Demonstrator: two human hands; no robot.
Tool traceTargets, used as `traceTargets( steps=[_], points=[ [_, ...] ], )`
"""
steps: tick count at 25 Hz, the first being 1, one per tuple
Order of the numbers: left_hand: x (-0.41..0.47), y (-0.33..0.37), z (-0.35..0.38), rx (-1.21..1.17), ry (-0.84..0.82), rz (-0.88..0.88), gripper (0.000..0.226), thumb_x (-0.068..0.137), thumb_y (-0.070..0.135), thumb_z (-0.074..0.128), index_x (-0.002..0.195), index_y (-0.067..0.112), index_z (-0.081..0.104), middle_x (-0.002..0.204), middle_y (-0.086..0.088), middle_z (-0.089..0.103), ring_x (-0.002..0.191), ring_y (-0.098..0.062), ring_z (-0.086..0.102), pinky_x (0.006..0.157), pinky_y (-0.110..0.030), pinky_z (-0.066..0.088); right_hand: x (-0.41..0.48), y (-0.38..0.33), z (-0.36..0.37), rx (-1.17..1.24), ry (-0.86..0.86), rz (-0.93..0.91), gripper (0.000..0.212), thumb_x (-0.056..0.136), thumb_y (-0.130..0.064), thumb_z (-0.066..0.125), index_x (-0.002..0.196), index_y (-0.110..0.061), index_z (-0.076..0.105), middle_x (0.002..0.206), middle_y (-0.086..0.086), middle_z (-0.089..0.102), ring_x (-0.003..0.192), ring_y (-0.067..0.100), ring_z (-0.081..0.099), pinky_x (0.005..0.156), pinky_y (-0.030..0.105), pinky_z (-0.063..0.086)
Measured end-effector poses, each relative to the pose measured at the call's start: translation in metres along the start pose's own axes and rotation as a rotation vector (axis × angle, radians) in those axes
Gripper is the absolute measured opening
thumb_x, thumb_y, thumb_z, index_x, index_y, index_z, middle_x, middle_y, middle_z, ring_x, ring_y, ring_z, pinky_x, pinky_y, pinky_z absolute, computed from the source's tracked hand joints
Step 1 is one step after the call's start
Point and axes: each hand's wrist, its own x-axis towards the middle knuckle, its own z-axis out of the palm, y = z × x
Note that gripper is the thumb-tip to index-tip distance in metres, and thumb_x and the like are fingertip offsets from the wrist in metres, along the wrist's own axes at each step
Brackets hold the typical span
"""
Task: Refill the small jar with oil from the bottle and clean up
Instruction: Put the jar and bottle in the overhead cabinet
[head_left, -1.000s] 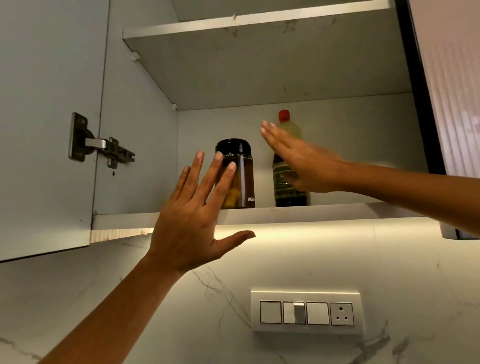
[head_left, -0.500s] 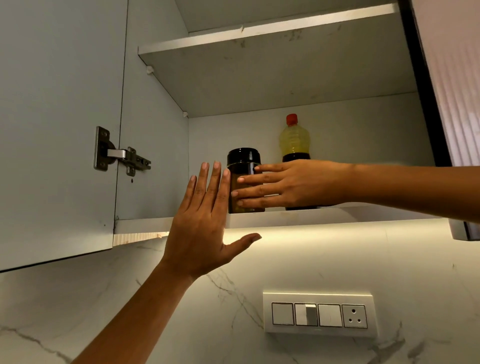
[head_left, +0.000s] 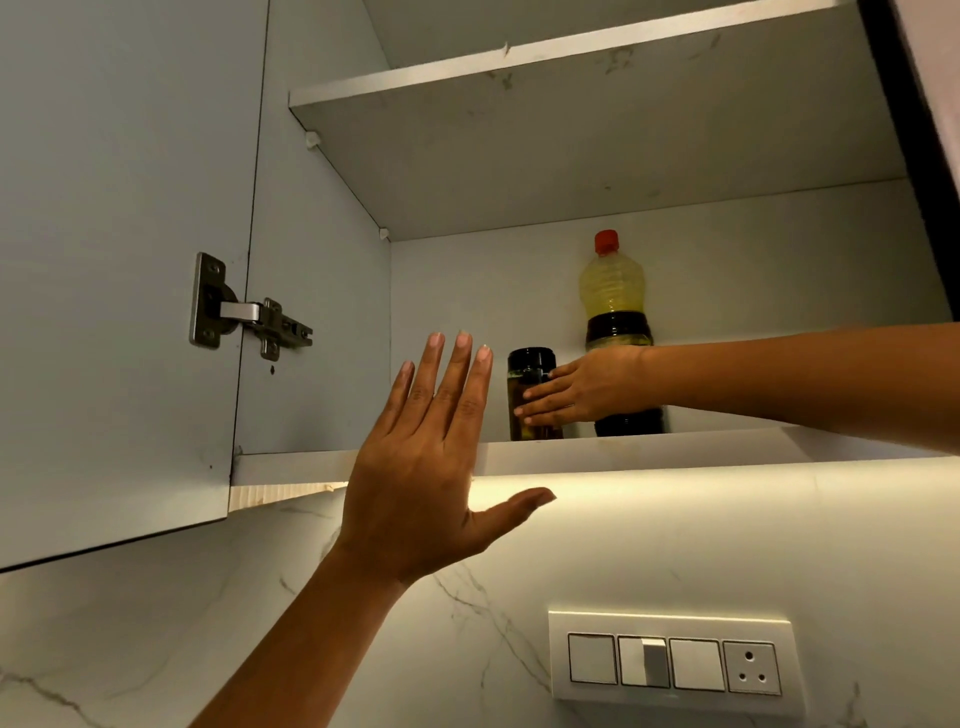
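Observation:
A small dark jar with a black lid stands on the lower cabinet shelf. My right hand reaches in from the right and holds the jar, fingers wrapped across its front and thumb hidden behind. The oil bottle, yellow oil under a red cap with a dark label, stands just behind and to the right of the jar, its lower part covered by my wrist. My left hand is raised flat in front of the shelf edge, fingers straight and thumb spread, touching nothing.
The grey cabinet door hangs open at the left on a metal hinge. An upper shelf roofs the compartment. Below, on the marble wall, a white switch panel sits under a lit strip.
My right hand moved left from the bottle to the jar and closed its fingers across it. The view shifted; my left hand stays raised and flat.

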Motion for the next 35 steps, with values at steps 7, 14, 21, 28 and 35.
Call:
traceTargets(
  steps=[7, 14, 21, 28, 35],
  points=[
    [-0.001, 0.0, 0.003, -0.016, 0.041, 0.003, 0.089, 0.081, 0.073, 0.023, 0.138, 0.005, 0.032, 0.142, -0.012, 0.038, 0.135, -0.031, 0.03, 0.108, -0.045, 0.031, 0.025, 0.004, 0.021, -0.045, -0.082, -0.001, 0.095, 0.083, 0.002, 0.061, 0.148, -0.015, -0.006, 0.157, 0.004, -0.009, 0.144, 0.023, -0.008, 0.115, 0.035, 0.005],
    [-0.003, 0.0, 0.004, -0.048, 0.05, -0.015, 0.088, 0.081, 0.073, 0.025, 0.138, 0.006, 0.033, 0.142, -0.011, 0.04, 0.135, -0.029, 0.032, 0.107, -0.043, 0.031, 0.019, 0.001, 0.011, -0.057, -0.032, 0.026, 0.087, 0.087, 0.001, 0.055, 0.147, -0.015, -0.007, 0.157, 0.006, -0.009, 0.144, 0.026, -0.005, 0.115, 0.038, 0.007],
    [-0.007, 0.015, -0.028, -0.116, -0.346, -0.239, 0.1, 0.069, 0.083, -0.006, 0.143, 0.015, -0.007, 0.154, -0.007, -0.003, 0.142, -0.024, -0.009, 0.117, -0.044, 0.001, -0.063, 0.007, -0.052, 0.184, 0.22, 0.365, 0.09, 0.088, -0.004, 0.056, 0.145, -0.016, -0.013, 0.156, 0.006, -0.01, 0.143, 0.024, -0.004, 0.114, 0.039, 0.014],
    [-0.047, 0.038, -0.155, -0.014, -0.586, -0.237, 0.096, 0.064, 0.081, -0.02, 0.14, 0.023, -0.015, 0.15, -0.004, -0.021, 0.139, -0.024, -0.023, 0.109, -0.047, -0.023, -0.172, -0.045, -0.155, 0.491, 0.362, 0.553, 0.088, 0.087, -0.004, 0.056, 0.146, -0.013, -0.009, 0.156, 0.009, -0.006, 0.144, 0.024, -0.003, 0.115, 0.039, 0.011],
    [-0.051, 0.04, -0.316, 0.219, -0.314, -0.104, 0.074, 0.087, 0.062, 0.023, 0.141, 0.013, 0.033, 0.15, -0.015, 0.024, 0.139, -0.036, 0.013, 0.112, -0.059, 0.0, -0.221, -0.12, -0.296, 0.823, 0.817, 0.769, 0.077, 0.088, -0.016, 0.056, 0.146, -0.007, 0.006, 0.155, 0.013, 0.007, 0.143, 0.028, 0.007, 0.112, 0.038, 0.007]
  ],
)
